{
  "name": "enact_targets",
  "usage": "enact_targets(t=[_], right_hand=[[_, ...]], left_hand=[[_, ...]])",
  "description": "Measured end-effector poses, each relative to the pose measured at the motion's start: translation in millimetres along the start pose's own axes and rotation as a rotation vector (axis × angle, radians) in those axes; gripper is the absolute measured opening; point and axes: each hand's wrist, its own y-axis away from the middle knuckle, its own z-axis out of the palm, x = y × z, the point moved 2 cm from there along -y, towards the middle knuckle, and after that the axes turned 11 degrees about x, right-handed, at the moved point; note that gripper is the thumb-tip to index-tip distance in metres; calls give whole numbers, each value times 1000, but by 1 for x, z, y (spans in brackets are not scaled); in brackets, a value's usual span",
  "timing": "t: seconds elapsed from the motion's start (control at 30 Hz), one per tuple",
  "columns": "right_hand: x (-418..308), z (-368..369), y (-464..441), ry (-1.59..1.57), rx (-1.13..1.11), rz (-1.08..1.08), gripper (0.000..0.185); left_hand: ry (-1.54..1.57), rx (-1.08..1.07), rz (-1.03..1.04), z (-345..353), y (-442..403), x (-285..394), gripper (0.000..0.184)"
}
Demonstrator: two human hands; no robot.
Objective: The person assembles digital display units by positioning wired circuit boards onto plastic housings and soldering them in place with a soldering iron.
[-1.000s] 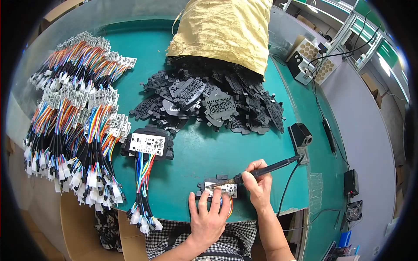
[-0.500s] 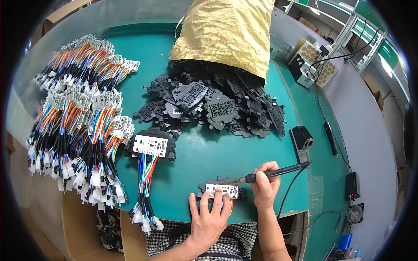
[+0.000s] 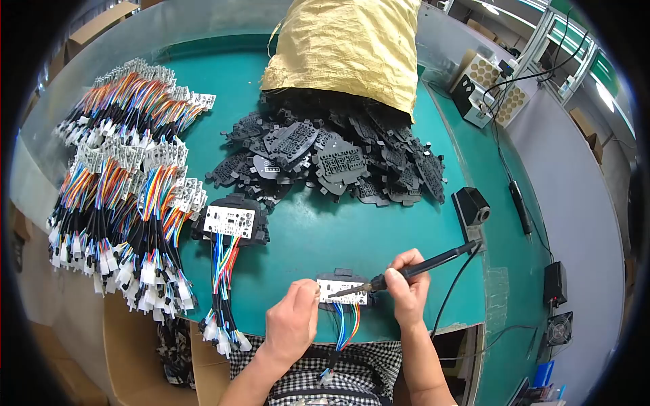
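Work Surface with Wired Circuit Board under a Soldering Iron

Item one: a small white rectangular circuit board with black components (image 3: 342, 285), at the near edge of a green-topped table (image 3: 298, 233). It lies on a dark plastic plate with tabs (image 3: 343, 273), which seems to serve as its bed. Blue, orange and other coloured wires (image 3: 339, 323) run from its near edge towards the person, an orientation that appears to leave the upper face unobstructed.

Item two: a black pen-shaped soldering iron (image 3: 440, 258), grasped by the right hand (image 3: 410, 291) between thumb and fingers, near its front end, presumably for fine control. The iron slants down leftward, its tip over the board; contact cannot be confirmed.

Item three: the left hand (image 3: 292, 321), fingers curled closed, just beside the board's left end. Whether the fingertips pinch anything thin cannot be told.

Surroundings: a second white board with coloured wires (image 3: 229, 222) lies on dark plates to the left. Bundles of white boards with wires and white connectors (image 3: 145, 210) line the left side. A heap of black plastic plates (image 3: 342, 162) spreads from the mouth of a yellow woven sack (image 3: 345, 51), likely so placed for easy reach. A black iron stand (image 3: 470, 206) occupies the right, convenient to the iron-bearing hand.
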Motion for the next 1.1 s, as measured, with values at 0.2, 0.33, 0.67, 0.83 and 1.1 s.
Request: enact_targets(t=[0.2,0.33,0.67,0.83,1.1], right_hand=[[3,3,2,39,-40,0,16],[2,5,3,27,-36,9,16],[2,4,4,95,-50,52,16],[2,5,2,53,-28,10,16],[3,5,2,67,-29,10,16]], left_hand=[[17,55,-80,1,2,0,28],[33,55,-96,1,2,0,29],[40,64,-85,2,3,-1,30],[39,67,-85,2,3,-1,30],[47,71,-77,2,4,-2,30]])
